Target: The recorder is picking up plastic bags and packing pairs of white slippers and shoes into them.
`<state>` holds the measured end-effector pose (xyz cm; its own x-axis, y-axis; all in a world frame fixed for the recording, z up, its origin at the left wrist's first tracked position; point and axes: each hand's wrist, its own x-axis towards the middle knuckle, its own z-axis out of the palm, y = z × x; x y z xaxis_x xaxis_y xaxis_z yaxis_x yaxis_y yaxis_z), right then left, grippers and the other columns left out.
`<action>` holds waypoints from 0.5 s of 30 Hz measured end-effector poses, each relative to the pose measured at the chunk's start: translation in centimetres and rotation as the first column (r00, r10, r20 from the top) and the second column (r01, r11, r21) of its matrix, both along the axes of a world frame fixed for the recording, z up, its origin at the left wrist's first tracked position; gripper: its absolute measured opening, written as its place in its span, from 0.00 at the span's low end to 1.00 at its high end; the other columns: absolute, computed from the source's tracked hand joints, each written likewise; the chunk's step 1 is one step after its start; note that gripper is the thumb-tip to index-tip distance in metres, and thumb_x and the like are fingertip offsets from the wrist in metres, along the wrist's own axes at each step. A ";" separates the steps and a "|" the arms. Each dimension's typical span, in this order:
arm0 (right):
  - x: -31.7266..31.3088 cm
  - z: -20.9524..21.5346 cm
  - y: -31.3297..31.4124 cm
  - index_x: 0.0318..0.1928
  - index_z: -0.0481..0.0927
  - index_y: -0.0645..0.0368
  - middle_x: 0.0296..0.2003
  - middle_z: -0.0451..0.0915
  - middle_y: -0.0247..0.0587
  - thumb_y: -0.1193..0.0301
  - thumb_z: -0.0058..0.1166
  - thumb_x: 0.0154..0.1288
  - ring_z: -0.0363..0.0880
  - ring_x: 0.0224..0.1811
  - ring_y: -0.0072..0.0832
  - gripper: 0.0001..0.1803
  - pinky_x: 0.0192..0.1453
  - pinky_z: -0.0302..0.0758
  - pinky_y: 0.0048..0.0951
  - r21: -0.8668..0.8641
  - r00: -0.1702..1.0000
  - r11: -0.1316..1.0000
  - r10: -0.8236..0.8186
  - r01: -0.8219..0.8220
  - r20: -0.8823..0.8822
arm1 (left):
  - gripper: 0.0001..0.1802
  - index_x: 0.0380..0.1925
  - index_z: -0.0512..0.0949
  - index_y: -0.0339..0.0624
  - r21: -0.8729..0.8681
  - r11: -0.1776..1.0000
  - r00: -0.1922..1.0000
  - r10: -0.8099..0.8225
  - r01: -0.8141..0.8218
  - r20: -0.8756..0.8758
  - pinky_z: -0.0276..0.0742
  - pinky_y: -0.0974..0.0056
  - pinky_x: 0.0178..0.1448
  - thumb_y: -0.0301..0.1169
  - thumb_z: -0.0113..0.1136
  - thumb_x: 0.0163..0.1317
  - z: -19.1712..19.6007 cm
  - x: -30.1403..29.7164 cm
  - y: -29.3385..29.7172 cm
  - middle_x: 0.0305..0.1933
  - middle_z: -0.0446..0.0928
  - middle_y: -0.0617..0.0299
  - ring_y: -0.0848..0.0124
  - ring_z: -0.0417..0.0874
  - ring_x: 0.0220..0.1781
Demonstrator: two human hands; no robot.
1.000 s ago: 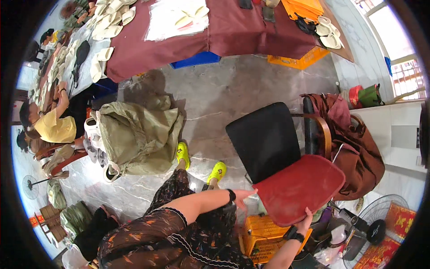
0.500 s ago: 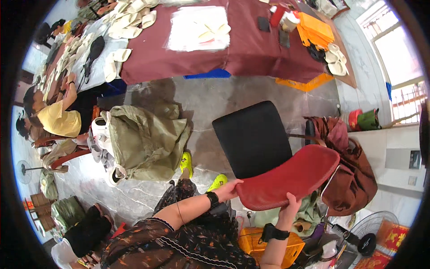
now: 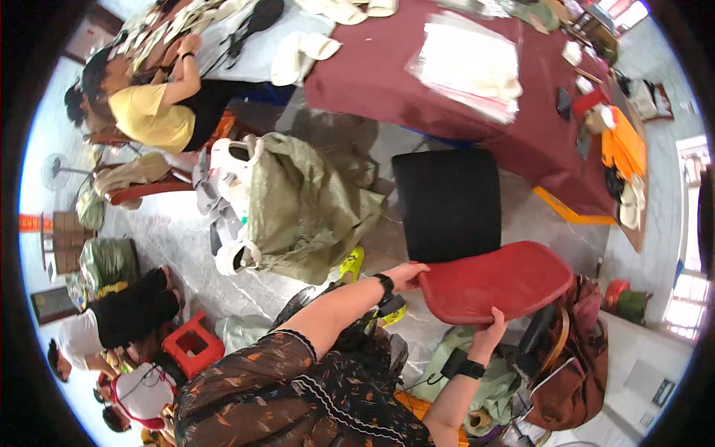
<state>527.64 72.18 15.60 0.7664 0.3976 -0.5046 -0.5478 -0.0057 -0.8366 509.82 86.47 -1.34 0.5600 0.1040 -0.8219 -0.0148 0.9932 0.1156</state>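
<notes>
One chair [image 3: 495,283] lengthwise, black end [image 3: 447,205] toward table [image 3: 372,71]

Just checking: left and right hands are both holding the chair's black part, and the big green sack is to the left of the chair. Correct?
Not quite: the left hand and right hand hold the chair's red part, not its black part, as the head view shows. The big green sack is to the left of the chair.
</notes>
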 end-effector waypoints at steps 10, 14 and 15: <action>4.9 -2.8 -3.6 0.49 0.76 0.57 0.48 0.77 0.32 0.70 0.60 0.56 0.73 0.52 0.29 0.18 0.56 0.71 0.36 -0.431 0.817 0.849 0.466 -0.305 0.339 | 0.23 0.45 0.76 0.45 0.414 0.831 0.926 -0.365 0.372 -0.099 0.75 0.73 0.40 0.53 0.58 0.64 2.7 -22.6 6.2 0.39 0.80 0.64 0.76 0.80 0.36; 5.0 -1.2 -0.6 0.57 0.71 0.61 0.51 0.76 0.43 0.61 0.60 0.60 0.75 0.50 0.39 0.28 0.52 0.74 0.39 -0.420 0.983 0.889 0.183 -0.180 -0.034 | 0.22 0.50 0.72 0.38 0.593 0.779 0.905 0.081 0.204 -0.418 0.78 0.65 0.53 0.39 0.62 0.63 -2.9 -42.6 -2.4 0.44 0.80 0.53 0.65 0.82 0.50; 5.4 -0.7 -1.0 0.57 0.71 0.63 0.53 0.75 0.46 0.60 0.61 0.60 0.75 0.52 0.42 0.29 0.54 0.73 0.41 -0.877 0.798 0.445 0.455 0.182 0.396 | 0.23 0.50 0.73 0.37 0.239 0.900 0.851 0.426 -0.364 -0.308 0.77 0.66 0.50 0.41 0.63 0.61 -2.6 -43.5 -2.3 0.42 0.81 0.52 0.65 0.82 0.48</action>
<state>533.07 71.18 14.88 0.9739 0.1359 -0.1820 0.0431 -0.8972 -0.4395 466.36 84.13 -3.95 0.1274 0.4071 -0.9045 -0.3303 0.8773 0.3483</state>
